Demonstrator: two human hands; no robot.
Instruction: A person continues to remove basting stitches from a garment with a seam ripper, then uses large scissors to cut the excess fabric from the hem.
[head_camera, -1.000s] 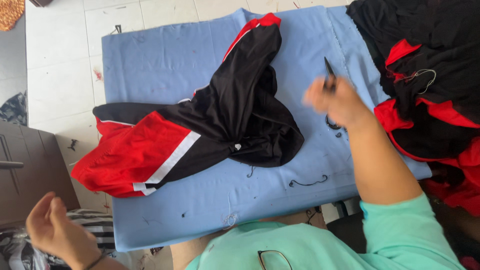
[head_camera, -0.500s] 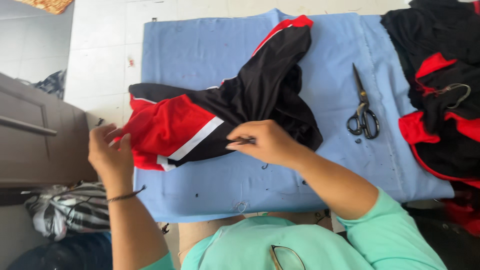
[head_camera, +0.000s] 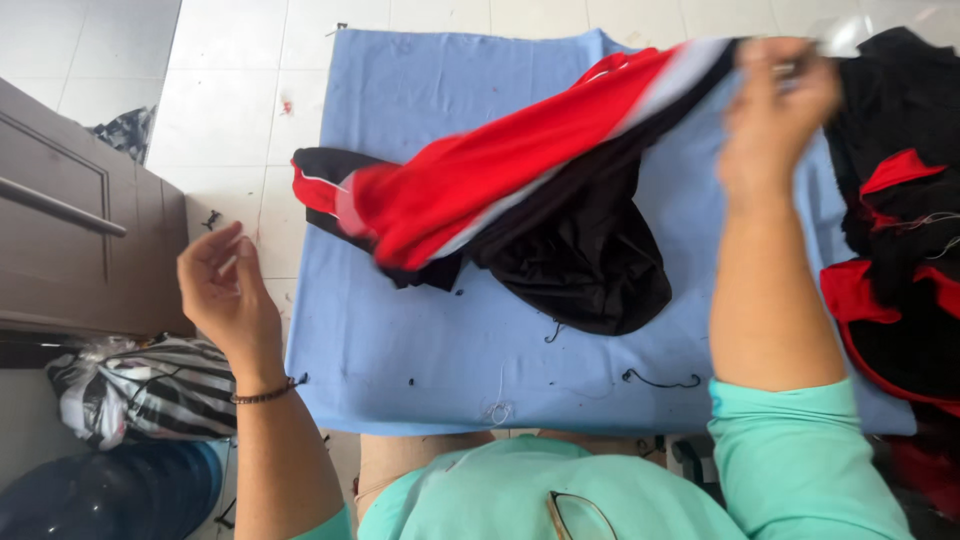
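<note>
White floor tiles surround a blue cloth-covered work surface (head_camera: 420, 340), with a dark wooden cabinet (head_camera: 70, 230) off its left edge and a striped plastic bag (head_camera: 150, 390) on the floor below that. A heap of black and red garments (head_camera: 900, 250) lies over the surface's right edge.

The right hand (head_camera: 775, 110) is closed on one end of a red, black and white sports garment (head_camera: 520, 210), pinching it near the far right corner and raising it off the cloth; the picture is blurred there, so the exact grip cannot be made out. The left hand (head_camera: 225, 290) hovers empty off the left edge, fingers loosely curled and palm half open, touching nothing.

The step in hand looks like lifting the garment clear of the surface. A next move would likely call for the free hand to take the trailing end, since that end hangs loose.

The garment's long axis runs diagonally, from its low end near the left edge up to the gripped end at the far right corner. Its black part sags onto the middle of the cloth. Loose black thread ends (head_camera: 660, 380) lie scattered toward the near edge.
</note>
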